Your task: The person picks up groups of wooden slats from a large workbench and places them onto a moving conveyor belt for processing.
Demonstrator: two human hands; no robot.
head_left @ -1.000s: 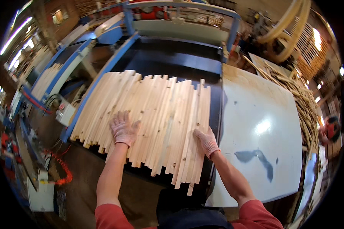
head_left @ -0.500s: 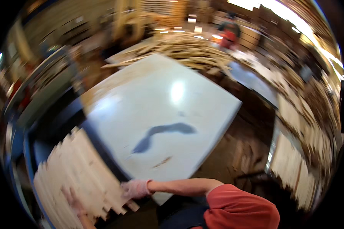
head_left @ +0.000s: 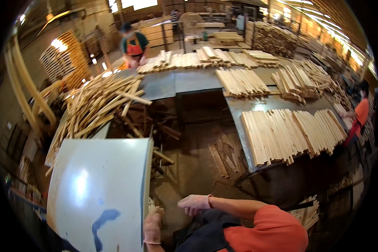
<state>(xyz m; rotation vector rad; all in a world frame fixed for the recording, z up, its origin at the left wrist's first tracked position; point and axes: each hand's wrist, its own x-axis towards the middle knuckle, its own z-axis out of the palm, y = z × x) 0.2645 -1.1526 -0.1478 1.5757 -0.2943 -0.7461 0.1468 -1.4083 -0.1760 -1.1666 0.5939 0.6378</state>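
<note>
My left hand point(head_left: 153, 227), in a pale pinkish glove, is beside the right edge of a pale blue-white table point(head_left: 113, 168). Its fingers point up and are loosely bent; nothing shows in them, and whether they touch the edge I cannot tell. To the right of it, over the floor, my right hand point(head_left: 194, 203) wears a similar glove. Its fingers reach leftward, loosely extended, with nothing visible in them. A dark wet-looking smear point(head_left: 101, 227) marks the tabletop near my left hand.
Bundles of wooden slats point(head_left: 273, 136) lie on a metal table at right. A loose heap of thin strips point(head_left: 101, 105) is beyond the pale table. Scrap wood point(head_left: 222, 157) lies on the floor. One co-worker point(head_left: 134, 46) stands at the far left, another point(head_left: 359, 113) at the right.
The view has swung right, so the pale table now appears lower left. Both hands have left the slats they were touching, and those slats are out of view.
</note>
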